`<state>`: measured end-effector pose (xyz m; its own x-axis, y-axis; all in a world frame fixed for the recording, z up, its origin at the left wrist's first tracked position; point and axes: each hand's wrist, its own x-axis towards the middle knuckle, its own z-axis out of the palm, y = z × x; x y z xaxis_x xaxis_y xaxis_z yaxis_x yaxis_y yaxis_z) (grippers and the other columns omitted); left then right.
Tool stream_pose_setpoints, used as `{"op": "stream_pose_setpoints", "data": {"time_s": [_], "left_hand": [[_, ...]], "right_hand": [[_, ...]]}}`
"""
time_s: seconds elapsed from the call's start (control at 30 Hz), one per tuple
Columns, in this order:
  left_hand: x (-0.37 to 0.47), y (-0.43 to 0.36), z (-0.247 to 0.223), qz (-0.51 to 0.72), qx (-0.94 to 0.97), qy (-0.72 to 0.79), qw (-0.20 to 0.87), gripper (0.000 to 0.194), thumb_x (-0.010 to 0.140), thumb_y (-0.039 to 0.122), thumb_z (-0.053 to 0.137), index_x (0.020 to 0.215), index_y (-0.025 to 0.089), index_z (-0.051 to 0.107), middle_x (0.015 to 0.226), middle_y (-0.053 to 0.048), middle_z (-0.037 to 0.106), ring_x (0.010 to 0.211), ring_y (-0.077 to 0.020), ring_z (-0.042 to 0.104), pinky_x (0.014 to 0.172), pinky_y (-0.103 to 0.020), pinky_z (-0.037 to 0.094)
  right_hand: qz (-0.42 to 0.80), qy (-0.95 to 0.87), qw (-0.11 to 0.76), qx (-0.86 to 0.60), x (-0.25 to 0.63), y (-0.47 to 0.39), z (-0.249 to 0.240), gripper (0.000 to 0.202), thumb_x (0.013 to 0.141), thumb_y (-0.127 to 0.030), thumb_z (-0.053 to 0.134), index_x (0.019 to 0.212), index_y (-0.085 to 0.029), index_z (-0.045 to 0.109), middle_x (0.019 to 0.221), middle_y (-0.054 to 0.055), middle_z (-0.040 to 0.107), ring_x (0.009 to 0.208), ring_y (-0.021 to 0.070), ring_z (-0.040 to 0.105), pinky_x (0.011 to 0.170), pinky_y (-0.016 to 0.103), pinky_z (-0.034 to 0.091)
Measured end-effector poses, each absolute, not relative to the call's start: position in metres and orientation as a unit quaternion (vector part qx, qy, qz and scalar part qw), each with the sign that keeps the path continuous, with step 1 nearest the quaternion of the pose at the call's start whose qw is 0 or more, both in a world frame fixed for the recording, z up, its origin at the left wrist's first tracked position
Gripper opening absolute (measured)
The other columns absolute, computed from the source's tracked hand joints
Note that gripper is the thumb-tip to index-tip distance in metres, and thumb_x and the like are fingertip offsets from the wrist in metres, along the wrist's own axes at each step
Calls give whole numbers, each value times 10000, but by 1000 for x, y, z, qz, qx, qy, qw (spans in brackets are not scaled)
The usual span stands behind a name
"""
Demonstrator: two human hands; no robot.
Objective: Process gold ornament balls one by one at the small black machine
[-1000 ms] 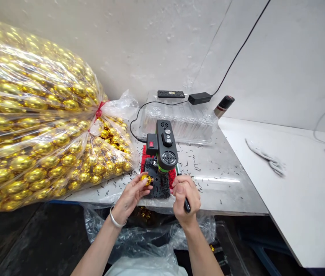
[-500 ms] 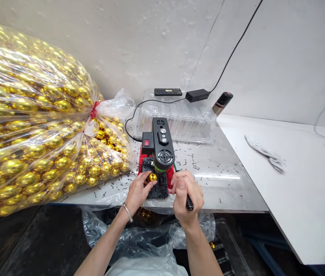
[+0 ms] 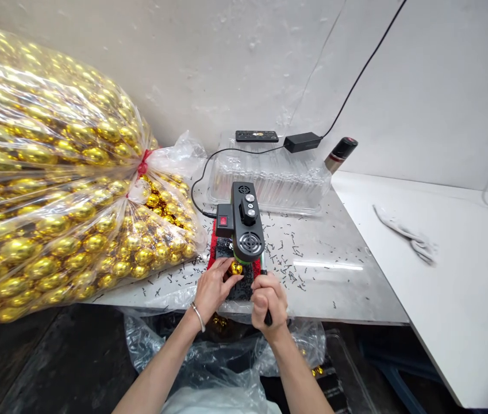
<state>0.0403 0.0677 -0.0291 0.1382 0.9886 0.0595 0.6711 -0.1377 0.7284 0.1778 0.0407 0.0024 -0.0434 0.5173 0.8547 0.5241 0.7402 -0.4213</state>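
A small shiny gold ball point(image 3: 237, 268) is pinched between the thumb and fingers of my left hand point(image 3: 214, 286), under the front end of a black bench machine point(image 3: 248, 224). The machine has round vents, silver buttons and a red switch point(image 3: 223, 221) on its left side. My right hand point(image 3: 271, 302) is wrapped round the black-gripped lever point(image 3: 268, 317) at the machine's right. Beneath the ball lies the dark base point(image 3: 239, 293) on a red mat point(image 3: 212, 250), strewn with black shavings. The ball's upper part is partly hidden by the machine head.
A large clear bag of gold balls point(image 3: 54, 201) fills the left. Behind the machine stands a clear plastic box point(image 3: 265, 184) bearing a remote control point(image 3: 256, 136) and a black power adapter point(image 3: 302, 141). A bottle point(image 3: 341, 154) leans beside it. An open plastic bag point(image 3: 149, 339) hangs below the table edge.
My right hand has moved left and slightly down with the lever, closer to the machine. My left hand still holds the gold ball, now further under the machine head. The view has shifted slightly.
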Motion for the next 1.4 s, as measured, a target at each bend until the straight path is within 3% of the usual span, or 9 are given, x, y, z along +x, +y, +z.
{"op": "stream_pose_setpoints", "data": {"time_s": [0.37, 0.63, 0.8, 0.9, 1.0, 1.1, 1.23, 1.33, 1.4], "left_hand": [[40, 67, -31, 299, 694, 584, 296, 256, 845, 324, 604, 1072, 216, 654, 1051, -69, 653, 940, -237, 628, 820, -320, 493], [39, 66, -26, 342, 651, 583, 344, 311, 806, 312, 648, 1096, 201, 659, 1139, -94, 649, 991, -259, 631, 901, -375, 494], [25, 21, -21, 407, 587, 537, 449, 374, 767, 342, 693, 1127, 244, 676, 1208, -107, 632, 1149, -305, 567, 1040, -429, 412], [18, -21, -37, 356, 576, 522, 518, 369, 770, 369, 683, 1130, 293, 694, 1247, -93, 625, 1172, -343, 559, 1062, -479, 397], [16, -47, -52, 301, 589, 543, 518, 376, 792, 392, 652, 1167, 376, 671, 1287, -55, 610, 1180, -360, 560, 1047, -485, 428], [9, -38, -46, 308, 645, 537, 448, 336, 860, 383, 568, 1179, 348, 667, 1227, -67, 644, 1125, -321, 601, 1007, -443, 470], [-22, 37, -7, 368, 699, 586, 181, 336, 937, 279, 401, 1093, 223, 693, 1122, -129, 660, 1094, -285, 581, 1011, -460, 433], [-50, 112, 19, 262, 707, 656, 11, 341, 925, 229, 375, 1071, 163, 676, 1182, -171, 608, 1119, -321, 525, 966, -496, 420], [-62, 155, 28, 104, 721, 685, -11, 329, 906, 238, 405, 1037, 104, 675, 1149, -208, 606, 1099, -340, 533, 934, -474, 424]], "right_hand": [[-26, -719, 603, -346, 176, 47, -28, 267, 942, -196, 329, 717, -203, 471, 727, -3, 532, 647, 126, 552, 716, 356, 485], [72, -677, 621, -388, 174, 41, 50, 279, 890, -79, 386, 643, -199, 434, 596, -16, 458, 604, 125, 506, 555, 275, 377], [82, -673, 615, -401, 172, 40, 65, 272, 891, -96, 395, 646, -198, 453, 603, -4, 473, 590, 128, 485, 542, 283, 358], [79, -670, 621, -398, 171, 39, 56, 273, 888, -91, 393, 646, -201, 454, 593, -9, 462, 590, 131, 478, 548, 286, 363], [70, -667, 627, -397, 170, 38, 50, 283, 886, -81, 393, 637, -205, 444, 581, -14, 453, 605, 135, 490, 562, 289, 375], [64, -668, 627, -396, 169, 38, 50, 289, 886, -68, 392, 635, -204, 438, 583, -16, 452, 614, 133, 493, 568, 286, 378], [65, -672, 628, -387, 168, 39, 50, 286, 883, -56, 392, 639, -199, 436, 601, -15, 455, 629, 128, 498, 569, 276, 376], [66, -668, 631, -388, 168, 39, 48, 286, 885, -64, 394, 636, -199, 431, 603, -14, 455, 630, 129, 497, 566, 275, 375], [65, -668, 632, -388, 168, 39, 47, 284, 884, -63, 394, 638, -200, 430, 599, -16, 453, 630, 131, 494, 572, 278, 375]]}}
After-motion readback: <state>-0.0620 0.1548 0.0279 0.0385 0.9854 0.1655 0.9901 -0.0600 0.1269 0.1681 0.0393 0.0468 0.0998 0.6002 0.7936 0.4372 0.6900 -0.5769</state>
